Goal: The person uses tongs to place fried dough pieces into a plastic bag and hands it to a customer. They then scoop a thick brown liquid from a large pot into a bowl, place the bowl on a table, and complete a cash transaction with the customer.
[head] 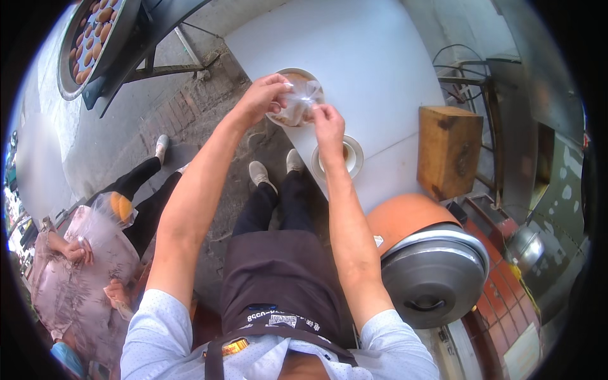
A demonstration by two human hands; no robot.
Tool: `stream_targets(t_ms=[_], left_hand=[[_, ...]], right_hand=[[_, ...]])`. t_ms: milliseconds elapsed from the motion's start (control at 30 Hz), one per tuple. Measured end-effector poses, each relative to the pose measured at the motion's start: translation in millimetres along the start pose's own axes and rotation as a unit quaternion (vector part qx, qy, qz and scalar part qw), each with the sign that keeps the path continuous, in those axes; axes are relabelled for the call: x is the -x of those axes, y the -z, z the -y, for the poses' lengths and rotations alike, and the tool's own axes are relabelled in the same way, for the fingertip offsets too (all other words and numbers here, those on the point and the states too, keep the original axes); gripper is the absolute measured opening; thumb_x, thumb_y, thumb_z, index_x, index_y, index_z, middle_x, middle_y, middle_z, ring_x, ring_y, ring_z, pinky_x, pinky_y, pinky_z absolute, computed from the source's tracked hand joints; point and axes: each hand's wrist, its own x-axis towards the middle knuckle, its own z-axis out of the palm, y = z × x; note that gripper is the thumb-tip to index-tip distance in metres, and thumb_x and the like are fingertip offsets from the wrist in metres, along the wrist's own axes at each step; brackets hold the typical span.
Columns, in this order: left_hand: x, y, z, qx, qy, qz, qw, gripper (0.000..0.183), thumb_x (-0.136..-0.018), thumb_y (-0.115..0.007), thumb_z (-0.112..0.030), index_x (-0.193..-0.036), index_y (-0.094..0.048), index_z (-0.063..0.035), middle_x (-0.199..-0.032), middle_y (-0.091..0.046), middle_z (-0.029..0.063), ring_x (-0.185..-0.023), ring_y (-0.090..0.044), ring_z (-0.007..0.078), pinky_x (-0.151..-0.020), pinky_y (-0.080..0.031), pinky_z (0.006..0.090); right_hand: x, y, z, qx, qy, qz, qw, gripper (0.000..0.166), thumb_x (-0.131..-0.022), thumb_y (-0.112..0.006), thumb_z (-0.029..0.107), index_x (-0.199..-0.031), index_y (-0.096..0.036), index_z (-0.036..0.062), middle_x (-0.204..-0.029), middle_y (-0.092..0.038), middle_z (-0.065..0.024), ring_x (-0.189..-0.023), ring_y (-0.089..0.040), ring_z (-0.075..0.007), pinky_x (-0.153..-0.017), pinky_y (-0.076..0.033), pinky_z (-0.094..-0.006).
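A thin clear plastic bag (304,100) is stretched between my two hands, above a round dish with brownish contents (295,73). My left hand (268,97) pinches the bag on its left side. On the right side, the fingertips of my right hand (327,121) grip it. Beneath my right wrist, a white bowl (355,167) with some brown liquid stands on the white tabletop (361,57). What the bag holds cannot be told from the dish seen through it.
A wooden box (449,149) stands at the table's right side. Nearer are an orange rounded vessel (408,216) and a large dark lidded pot (430,280). Upper left, a metal pan (62,71) holds eggs. At left, a person (85,275) stands with a plastic bag (121,208) containing something orange.
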Motion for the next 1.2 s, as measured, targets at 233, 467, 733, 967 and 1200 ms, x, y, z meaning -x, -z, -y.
stream_targets(t_ms=[233, 467, 733, 967, 1200], left_hand=[[-7.9, 12.8, 52.0, 0.532, 0.121, -0.088, 0.833, 0.007, -0.093, -0.045, -0.007, -0.093, -0.049, -0.0011, -0.076, -0.054, 0.003, -0.058, -0.048, 0.0094, -0.048, -0.041, 0.0211], [36.3, -45.8, 30.8, 0.172, -0.059, -0.136, 0.974, 0.015, -0.093, -0.053, -0.006, -0.108, -0.057, -0.0055, -0.083, -0.06, 0.0037, -0.07, -0.059, 0.0137, -0.057, -0.048, 0.0265], [140.8, -79.7, 58.0, -0.434, -0.298, -0.163, 0.834, 0.046, -0.09, -0.055, -0.008, -0.136, -0.049, -0.008, -0.123, -0.058, 0.0163, -0.1, -0.062, 0.0319, -0.086, -0.051, 0.0374], [236.4, -10.2, 109.8, 0.375, -0.004, -0.177, 0.91, 0.076, -0.097, -0.047, -0.055, -0.154, -0.016, -0.0135, -0.142, -0.044, 0.0155, -0.125, -0.048, 0.0303, -0.101, -0.042, 0.0474], [305.0, -25.8, 30.1, 0.432, -0.249, -0.158, 0.852, 0.083, -0.092, -0.032, -0.072, -0.149, -0.027, -0.0121, -0.145, -0.042, 0.0131, -0.131, -0.044, 0.029, -0.107, -0.039, 0.0463]], right_hand=[[-24.9, 22.4, -6.6, -0.513, -0.215, -0.027, 0.83, 0.025, -0.1, -0.048, 0.016, -0.079, -0.054, 0.0017, -0.089, -0.057, -0.0139, -0.095, -0.053, -0.0267, -0.089, -0.047, -0.0453], [6.4, -1.0, 25.1, -0.094, 0.005, 0.02, 0.995, 0.02, -0.1, -0.053, 0.022, -0.106, -0.054, 0.0021, -0.093, -0.066, -0.0093, -0.073, -0.06, -0.0164, -0.073, -0.051, -0.0279], [41.0, -23.3, 77.2, 0.03, 0.068, 0.071, 0.995, 0.028, -0.092, -0.059, 0.013, -0.116, -0.056, 0.0003, -0.088, -0.066, -0.0098, -0.076, -0.061, -0.0143, -0.066, -0.049, -0.0285], [203.3, -46.8, 194.1, 0.335, 0.257, 0.268, 0.866, 0.016, -0.091, -0.056, 0.009, -0.103, -0.063, 0.0018, -0.083, -0.067, -0.0184, -0.079, -0.066, -0.0335, -0.072, -0.05, -0.0408], [329.9, -66.9, 270.9, 0.272, 0.442, 0.443, 0.731, 0.016, -0.089, -0.057, -0.002, -0.103, -0.063, 0.0026, -0.08, -0.064, -0.0102, -0.067, -0.064, -0.0168, -0.065, -0.052, -0.0281]])
